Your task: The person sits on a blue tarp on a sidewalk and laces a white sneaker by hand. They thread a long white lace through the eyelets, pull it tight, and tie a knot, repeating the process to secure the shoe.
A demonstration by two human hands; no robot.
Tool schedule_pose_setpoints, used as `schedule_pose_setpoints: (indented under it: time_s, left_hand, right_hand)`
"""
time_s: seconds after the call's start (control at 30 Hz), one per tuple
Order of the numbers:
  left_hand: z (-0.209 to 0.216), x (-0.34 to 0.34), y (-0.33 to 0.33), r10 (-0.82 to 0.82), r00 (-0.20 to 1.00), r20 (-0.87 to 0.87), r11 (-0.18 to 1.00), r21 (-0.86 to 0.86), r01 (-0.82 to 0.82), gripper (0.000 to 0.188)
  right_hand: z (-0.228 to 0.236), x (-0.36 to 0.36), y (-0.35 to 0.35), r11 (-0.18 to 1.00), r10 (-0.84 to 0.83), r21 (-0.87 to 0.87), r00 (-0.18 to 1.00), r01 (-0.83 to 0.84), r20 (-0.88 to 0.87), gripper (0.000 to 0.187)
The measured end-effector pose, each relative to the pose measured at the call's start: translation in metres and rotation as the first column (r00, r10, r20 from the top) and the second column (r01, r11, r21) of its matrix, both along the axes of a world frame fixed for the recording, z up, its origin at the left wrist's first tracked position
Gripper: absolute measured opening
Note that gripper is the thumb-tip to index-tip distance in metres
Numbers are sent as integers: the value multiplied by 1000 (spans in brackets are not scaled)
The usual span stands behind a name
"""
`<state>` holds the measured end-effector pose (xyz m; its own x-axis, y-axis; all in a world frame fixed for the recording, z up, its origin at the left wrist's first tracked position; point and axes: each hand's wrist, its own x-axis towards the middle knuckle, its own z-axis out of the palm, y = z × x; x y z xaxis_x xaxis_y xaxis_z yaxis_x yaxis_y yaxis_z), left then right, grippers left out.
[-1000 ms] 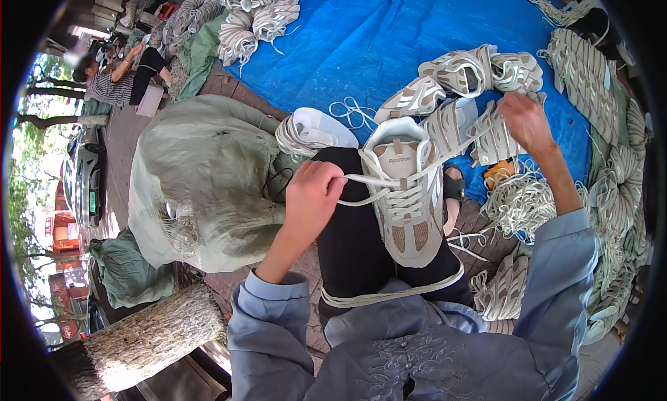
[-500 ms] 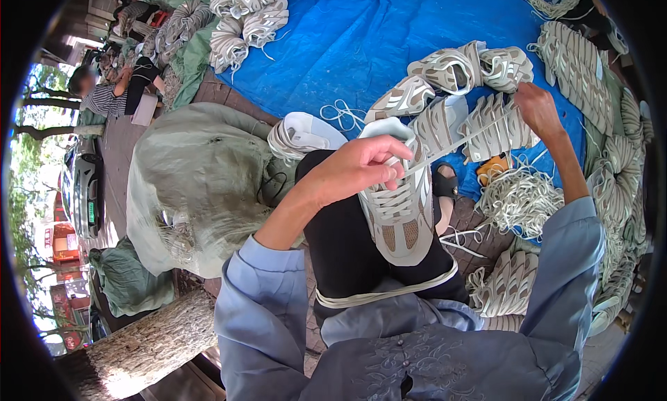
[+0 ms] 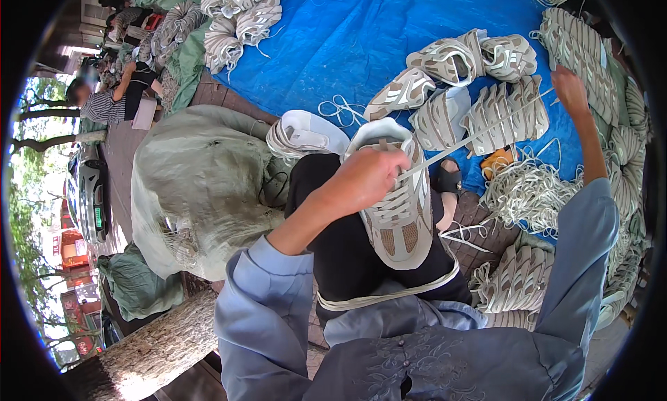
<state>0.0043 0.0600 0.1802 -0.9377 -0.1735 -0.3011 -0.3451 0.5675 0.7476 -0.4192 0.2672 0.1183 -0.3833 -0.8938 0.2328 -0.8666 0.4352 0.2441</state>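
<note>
A beige and white sneaker rests on my lap, its toe toward me, with laces threaded over its front part. At the sneaker's upper eyelets, my left hand is closed; its fingertips are partly hidden, but the lace runs out from them. Far out to the right, my right hand pinches the other end of that white shoelace. The lace stretches taut in a slanting line between both hands. A loop of spare laces lies across my thighs.
Rows of similar sneakers stand on a blue tarp ahead. A heap of loose laces lies right of my knees. To my left sit a large pale sack and a tree trunk. Another person sits far left.
My right hand has moved farther right and slightly up, drawing the lace out longer. My left hand has turned and closed in at the sneaker's eyelets.
</note>
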Motion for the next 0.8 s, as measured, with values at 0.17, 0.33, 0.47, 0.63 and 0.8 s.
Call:
schedule_pose_setpoints:
  time_s: [0.17, 0.33, 0.47, 0.63, 0.8]
  left_hand:
    - [-3, 10, -8, -127, 904, -408, 848, -518, -115, 19]
    - [4, 35, -7, -253, 947, -200, 722, -690, 48, 20]
    - [-1, 38, -11, -309, 946, -99, 682, -716, 147, 17]
    - [16, 31, -4, -479, 872, 104, 323, -902, 285, 13]
    - [15, 67, 8, -340, 940, -12, 227, -972, 69, 14]
  right_hand:
    - [6, -12, 0, 1000, -6, -15, 999, 5, -44, 13]
    - [-7, -69, 51, 978, -210, -22, 977, 209, -46, 15]
    - [-19, -37, 24, 993, -107, -57, 988, 101, -111, 18]
    - [1, -33, 42, 871, -432, -23, 789, 490, 437, 17]
    - [-21, -36, 82, 638, 299, -175, -32, 750, 954, 28]
